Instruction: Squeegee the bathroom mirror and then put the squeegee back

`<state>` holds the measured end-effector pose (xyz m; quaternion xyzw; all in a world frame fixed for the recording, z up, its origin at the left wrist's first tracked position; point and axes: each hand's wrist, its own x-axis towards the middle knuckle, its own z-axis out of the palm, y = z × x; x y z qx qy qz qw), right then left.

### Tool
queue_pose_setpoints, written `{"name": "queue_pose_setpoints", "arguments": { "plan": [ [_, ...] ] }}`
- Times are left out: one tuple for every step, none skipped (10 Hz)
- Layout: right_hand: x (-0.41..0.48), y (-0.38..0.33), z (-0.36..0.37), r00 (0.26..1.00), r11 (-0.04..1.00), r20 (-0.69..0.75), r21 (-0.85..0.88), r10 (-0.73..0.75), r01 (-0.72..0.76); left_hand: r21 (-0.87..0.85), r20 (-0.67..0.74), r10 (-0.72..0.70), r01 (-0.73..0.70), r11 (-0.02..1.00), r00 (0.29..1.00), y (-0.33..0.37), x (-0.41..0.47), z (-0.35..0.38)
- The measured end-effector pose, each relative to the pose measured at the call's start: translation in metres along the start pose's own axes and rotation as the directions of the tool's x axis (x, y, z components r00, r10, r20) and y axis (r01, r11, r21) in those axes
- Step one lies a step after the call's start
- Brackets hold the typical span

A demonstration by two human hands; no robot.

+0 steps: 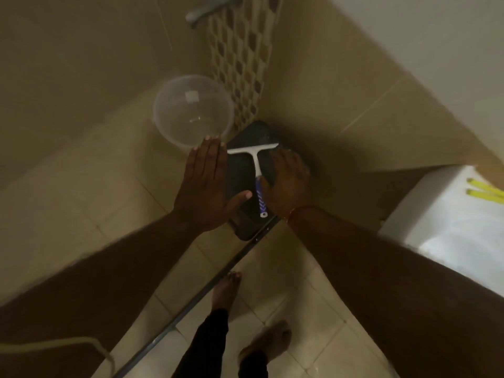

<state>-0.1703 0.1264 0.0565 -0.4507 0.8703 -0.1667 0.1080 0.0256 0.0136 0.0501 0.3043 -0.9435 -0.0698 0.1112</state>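
Observation:
A small squeegee (256, 165) with a white blade and a blue-and-white handle lies flat on a dark stool top (246, 148) in the tiled corner. My left hand (208, 186) hovers just left of it, fingers stretched flat, thumb pointing at the handle. On the other side, my right hand (289, 184) is spread flat, its thumb close beside the handle. Neither hand holds the squeegee. No mirror is in view.
A clear plastic bucket (193, 109) stands on the floor left of the stool, under a wall tap (203, 12). A metal floor rail (207, 293) runs diagonally past my bare feet (226, 290). A white toilet tank (458, 214) with yellow items sits at the right.

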Motion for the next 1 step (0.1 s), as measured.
{"name": "queue_pose_setpoints", "arguments": {
  "plan": [
    [-0.0019,-0.0165,-0.0576,0.988,0.993,-0.101,-0.028,-0.113,0.111,-0.016,-0.121,0.025,-0.027,0.999,0.992,0.0180,0.0167,-0.0582]
  ]
}}
